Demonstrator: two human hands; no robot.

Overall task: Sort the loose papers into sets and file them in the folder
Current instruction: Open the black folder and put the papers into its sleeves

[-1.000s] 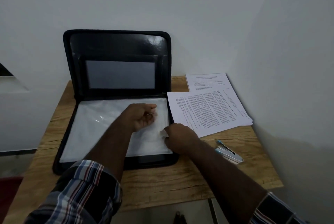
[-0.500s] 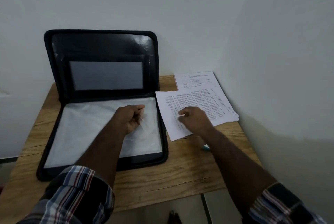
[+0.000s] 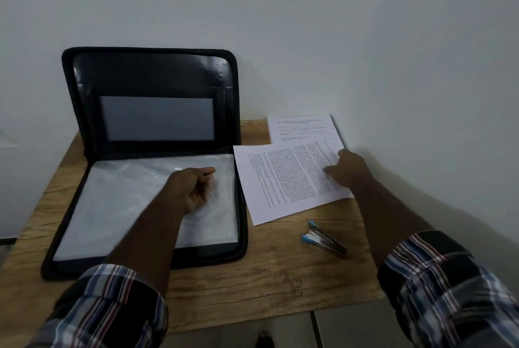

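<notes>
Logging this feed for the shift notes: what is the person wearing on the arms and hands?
Both arms wear a plaid shirt in dark navy, blue, white and red stripes. The left sleeve and right sleeve are rolled or pushed up, leaving the forearms bare. The left hand and right hand are bare: no gloves, and no watch or rings visible.

The papers (image 3: pixel 283 179) carry dense printed lines, seemingly ordinary text, too small to read.

Right hand (image 3: pixel 346 170) moved from folder edge (earlier) onto papers (image 3: pixel 289 179).
</notes>
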